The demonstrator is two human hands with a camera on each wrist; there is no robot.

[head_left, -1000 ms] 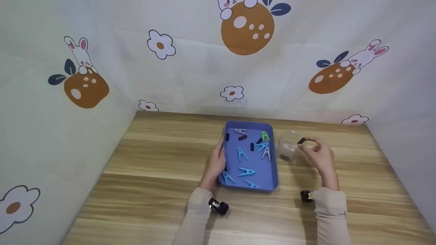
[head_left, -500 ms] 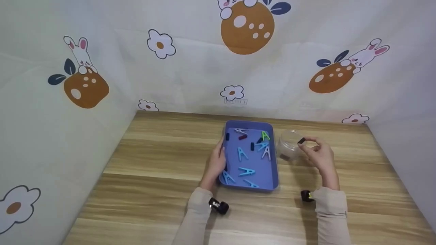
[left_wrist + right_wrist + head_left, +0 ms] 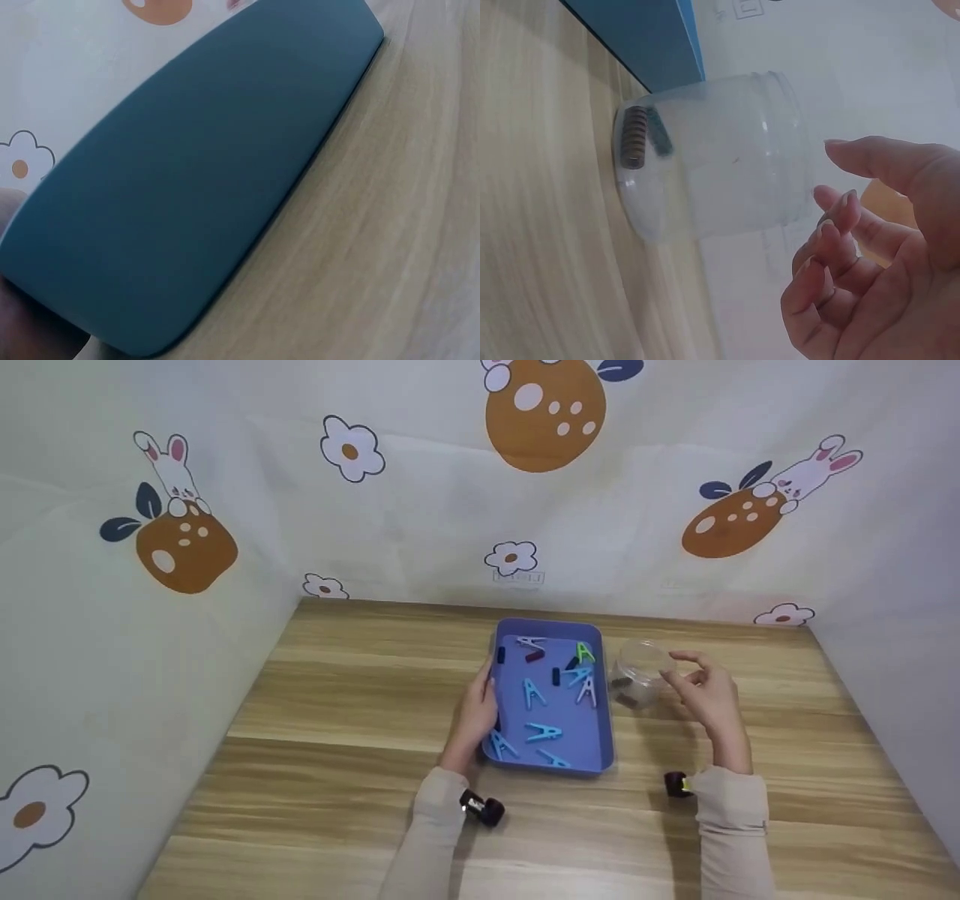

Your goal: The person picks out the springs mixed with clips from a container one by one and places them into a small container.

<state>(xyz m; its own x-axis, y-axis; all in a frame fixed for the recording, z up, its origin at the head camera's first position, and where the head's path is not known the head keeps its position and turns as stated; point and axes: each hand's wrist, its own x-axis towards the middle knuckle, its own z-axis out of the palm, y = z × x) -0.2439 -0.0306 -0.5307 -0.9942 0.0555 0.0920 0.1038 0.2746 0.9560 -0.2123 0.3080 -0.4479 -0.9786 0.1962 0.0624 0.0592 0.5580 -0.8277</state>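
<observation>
I read the right hand [image 3: 709, 690] as released: thumb and forefinger stand apart with nothing between them, just beside the mouth of the clear, round plastic jar [image 3: 642, 666]. I have that jar upright to the right hand's left, its long axis vertical, much nearer this hand than the other. Two dark rod-shaped pieces [image 3: 634, 137] lie at its bottom, lower than the fingertips. Beyond the jar, farther left of the right hand, is the blue-violet rectangular plastic tray [image 3: 570, 718], long axis running away from the person; the left hand [image 3: 474, 712] grips its left wall. To that hand's right lies a small black oblong piece [image 3: 556, 676], lengthwise with the tray. I cannot tell whether jar and tray touch. The wood-grain tabletop [image 3: 337, 712] spreads outward past both hands; a printed cloth wall [image 3: 427, 510] rises beyond them.
</observation>
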